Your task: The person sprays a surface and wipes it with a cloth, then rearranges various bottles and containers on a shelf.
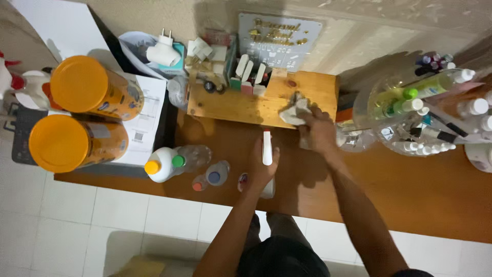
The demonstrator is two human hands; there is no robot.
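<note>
Nearest the camera, the person's dark shorts show above a pale tiled floor (66,215), at the near edge of the long brown wooden table (410,190).

The left hand (262,166) is closed around a white plastic spray bottle (267,147), whose nozzle points away toward the light wooden shelf box (246,105) standing on the table against the wall; the bottle sits just short of that box. Left of the spray bottle, still nearer than the box, stand three small capped bottles and a white jug with an orange cap (159,165), beside a clear bottle with a green cap (187,158).

The right hand (319,131) reaches onto the right end of the wooden box and presses a crumpled whitish cloth (294,110) against its top, fingers clamped on the cloth.

Left of the box, two tall orange-lidded canisters (77,115) lie on white papers. Right of the box stands a clear round organiser of white tubes and bottles (425,110). Behind the box, white plugs and small packets crowd its rear compartments, and a silvery plaque (279,38) leans on the wall.
</note>
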